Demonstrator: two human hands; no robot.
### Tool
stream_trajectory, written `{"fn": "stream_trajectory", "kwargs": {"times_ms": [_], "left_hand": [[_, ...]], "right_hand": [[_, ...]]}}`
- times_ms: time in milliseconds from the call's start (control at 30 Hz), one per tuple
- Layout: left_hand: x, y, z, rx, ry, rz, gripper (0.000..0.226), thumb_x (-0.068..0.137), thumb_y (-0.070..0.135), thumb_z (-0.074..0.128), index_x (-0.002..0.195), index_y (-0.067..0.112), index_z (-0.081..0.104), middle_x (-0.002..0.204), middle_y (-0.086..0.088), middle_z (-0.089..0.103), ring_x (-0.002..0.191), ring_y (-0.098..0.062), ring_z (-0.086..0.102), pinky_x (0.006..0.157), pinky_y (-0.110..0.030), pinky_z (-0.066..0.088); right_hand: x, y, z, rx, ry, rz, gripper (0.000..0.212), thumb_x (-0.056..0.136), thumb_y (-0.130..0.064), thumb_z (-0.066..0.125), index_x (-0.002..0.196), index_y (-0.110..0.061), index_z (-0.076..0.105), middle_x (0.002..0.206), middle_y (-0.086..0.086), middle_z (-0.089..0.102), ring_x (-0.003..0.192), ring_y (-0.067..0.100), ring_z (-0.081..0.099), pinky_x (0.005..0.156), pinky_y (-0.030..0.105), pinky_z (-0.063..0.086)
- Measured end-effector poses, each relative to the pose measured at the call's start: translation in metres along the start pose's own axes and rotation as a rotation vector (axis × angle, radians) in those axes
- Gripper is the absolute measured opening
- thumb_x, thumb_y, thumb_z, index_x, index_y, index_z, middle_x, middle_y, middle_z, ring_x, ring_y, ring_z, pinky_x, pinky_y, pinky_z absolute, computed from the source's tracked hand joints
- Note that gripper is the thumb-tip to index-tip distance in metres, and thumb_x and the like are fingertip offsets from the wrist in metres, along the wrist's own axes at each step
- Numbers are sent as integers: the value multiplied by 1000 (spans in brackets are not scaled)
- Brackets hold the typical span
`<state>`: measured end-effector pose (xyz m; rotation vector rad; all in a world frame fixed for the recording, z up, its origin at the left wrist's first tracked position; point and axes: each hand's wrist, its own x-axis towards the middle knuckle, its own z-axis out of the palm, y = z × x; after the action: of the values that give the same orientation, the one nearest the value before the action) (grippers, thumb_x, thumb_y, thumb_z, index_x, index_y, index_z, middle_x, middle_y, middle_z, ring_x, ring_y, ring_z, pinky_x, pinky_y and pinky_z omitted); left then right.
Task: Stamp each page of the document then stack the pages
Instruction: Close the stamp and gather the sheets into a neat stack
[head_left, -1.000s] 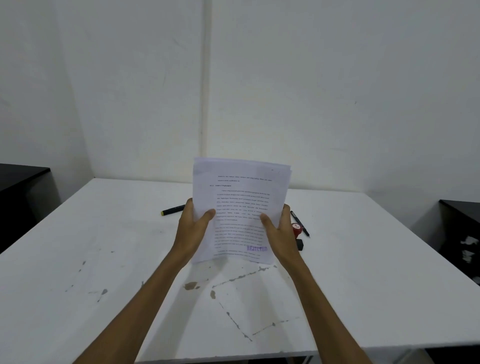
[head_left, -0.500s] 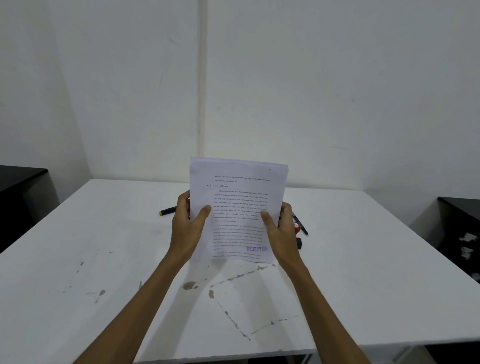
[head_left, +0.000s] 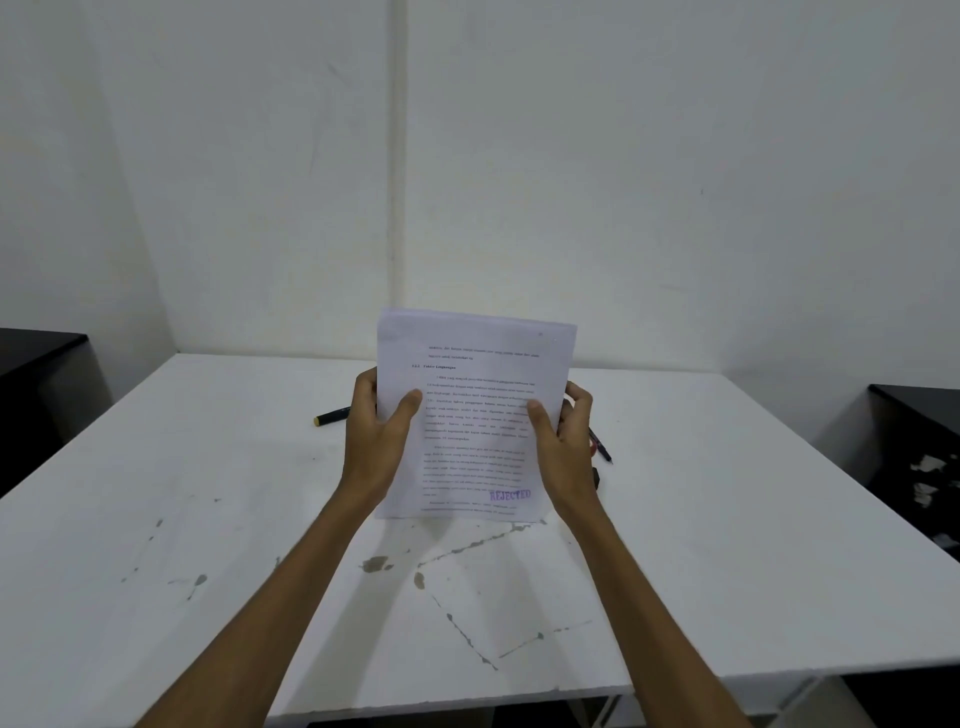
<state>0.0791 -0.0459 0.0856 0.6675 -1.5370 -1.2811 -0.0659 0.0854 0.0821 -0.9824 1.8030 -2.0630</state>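
the stack of pages (head_left: 470, 410) stands upright above the bench (head_left: 156, 519), its purple "rejected" stamp mark (head_left: 510, 494) showing low on the front page between both grips. the left hand (head_left: 375, 441) and right hand (head_left: 563, 447) pinch its side edges, thumbs in front. a black marker (head_left: 332, 416) lies just left of the left grip.

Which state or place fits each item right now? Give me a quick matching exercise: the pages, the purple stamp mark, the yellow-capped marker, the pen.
Things:
1. pages
2. REJECTED stamp mark
3. yellow-capped marker
4. pen

Places or states:
A. on the table, to the right of the right hand
B. on the table, to the left of the left hand
C. held upright in both hands
D. lower right of the front page

Pairs: 1-C, 2-D, 3-B, 4-A
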Motion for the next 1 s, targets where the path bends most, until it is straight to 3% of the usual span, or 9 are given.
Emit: {"fn": "stream_trajectory", "kwargs": {"times_ms": [167,333,500,700,833,1000], "left_hand": [[-2,-3,-4,-14,4,-6,43,92,20,63,130,16,44,115,8,58,99,-8,60,69,-16,48],[1,-2,-4,5,-35,-27,33,92,23,63,122,19,49,112,7,61,97,-10,62,69,-20,49],[0,2,-2,6,-31,4,35,92,24,63,123,19,47,110,9,60,95,-9,62,69,-20,50],[-7,-16,-9,24,-77,-58,31,95,28,59,123,23,47,115,8,60,100,-8,61,81,-28,54],[-18,-28,-10,41,-125,-74,40,97,32,54,136,23,44,123,9,59,106,-9,60,86,-30,54],[-22,-32,-9,65,-112,-67,43,97,32,53,137,23,41,128,5,57,111,-16,59,87,-31,53]], "right_hand": [[-2,3,-3,-23,5,7,27,102,-20,56,125,-17,40,111,-6,63,85,-8,66,63,6,50],[0,3,-3,-44,-12,-9,6,106,-19,48,111,-19,47,104,-7,62,92,9,64,64,10,52],[-2,-3,3,18,6,-39,32,102,-24,55,128,-20,37,119,-3,61,99,9,66,68,16,56],[-9,12,-4,-36,4,-8,24,103,-23,54,123,-17,42,115,-4,62,90,-7,66,68,11,53],[-13,21,-8,-55,-33,29,19,103,-24,54,119,-17,48,112,-9,64,97,4,67,69,13,55],[-17,23,-6,-28,-34,29,20,103,-23,53,121,-18,45,114,-9,64,92,-6,69,69,16,56]]}}
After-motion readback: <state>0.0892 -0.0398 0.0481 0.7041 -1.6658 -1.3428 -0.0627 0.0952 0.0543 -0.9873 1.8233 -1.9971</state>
